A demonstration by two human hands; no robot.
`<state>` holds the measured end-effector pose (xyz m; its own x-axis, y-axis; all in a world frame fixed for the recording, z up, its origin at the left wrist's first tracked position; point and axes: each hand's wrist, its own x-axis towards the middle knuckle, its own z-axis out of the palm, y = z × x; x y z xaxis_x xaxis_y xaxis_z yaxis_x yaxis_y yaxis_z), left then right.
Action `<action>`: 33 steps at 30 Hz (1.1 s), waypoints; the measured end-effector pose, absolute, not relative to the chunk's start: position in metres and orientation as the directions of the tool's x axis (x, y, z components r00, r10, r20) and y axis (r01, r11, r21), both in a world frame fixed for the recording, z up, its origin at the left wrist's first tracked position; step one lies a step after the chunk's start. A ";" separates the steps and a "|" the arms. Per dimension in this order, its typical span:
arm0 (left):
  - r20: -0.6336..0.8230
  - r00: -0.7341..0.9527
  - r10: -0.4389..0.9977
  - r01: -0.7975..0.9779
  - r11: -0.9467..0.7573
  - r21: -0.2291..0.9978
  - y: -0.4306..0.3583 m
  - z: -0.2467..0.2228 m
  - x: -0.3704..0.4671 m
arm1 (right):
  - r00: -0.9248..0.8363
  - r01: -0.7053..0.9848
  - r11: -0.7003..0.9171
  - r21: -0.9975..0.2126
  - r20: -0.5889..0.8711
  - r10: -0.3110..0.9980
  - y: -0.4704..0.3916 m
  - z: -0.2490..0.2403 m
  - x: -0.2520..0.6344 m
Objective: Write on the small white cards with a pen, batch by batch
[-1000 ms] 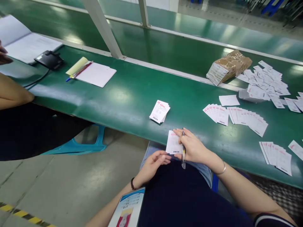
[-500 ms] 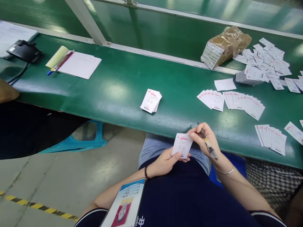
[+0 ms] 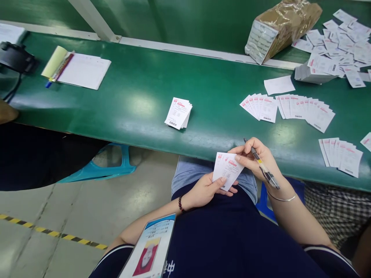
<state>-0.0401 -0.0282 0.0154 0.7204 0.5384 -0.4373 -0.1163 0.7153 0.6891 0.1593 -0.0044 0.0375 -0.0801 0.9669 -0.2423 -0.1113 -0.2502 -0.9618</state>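
Note:
Over my lap, my left hand is closed on several white printed cards, its thumb on their face. Fingers of my right hand pinch the upper right corner of these cards, and a pen lies across that same hand. A small stack of similar cards rests on the green table ahead of my left hand. Fanned cards lie beyond my right hand, with a second fan beside them and a third nearer the front edge.
A wrapped brown package stands at the back right, beside a heap of loose cards. A notepad with pens and a black device are at the left. Another person's dark clothing shows at the left edge.
The cards in my hands have spread apart, the front one shifted right with my right hand. The camera view has shifted, so the table things sit differently in the picture.

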 end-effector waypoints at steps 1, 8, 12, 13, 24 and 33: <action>-0.442 0.721 0.535 -0.111 0.718 0.688 -0.028 0.015 -0.039 | -0.055 -0.105 -0.252 -0.962 -0.248 0.967 -0.004 0.037 0.160; -0.466 0.718 0.518 -0.099 0.738 0.668 -0.029 0.012 -0.037 | -0.026 -0.098 -0.237 -0.966 -0.236 0.971 -0.005 0.037 0.160; -0.475 0.705 0.527 -0.088 0.730 0.678 -0.030 0.013 -0.037 | 0.035 -0.055 -0.227 -0.972 -0.229 0.973 -0.004 0.037 0.156; -0.476 0.706 0.525 -0.082 0.728 0.680 -0.030 0.013 -0.037 | 0.047 -0.048 -0.225 -0.973 -0.228 0.973 -0.003 0.037 0.155; -0.493 0.640 0.589 -0.180 0.739 0.649 -0.031 0.008 -0.035 | 0.046 -0.028 -0.251 -0.968 -0.252 0.967 -0.010 0.030 0.163; -0.526 0.587 0.615 -0.216 0.745 0.631 -0.030 0.009 -0.033 | 0.070 -0.055 -0.279 -0.959 -0.282 0.957 -0.012 0.024 0.161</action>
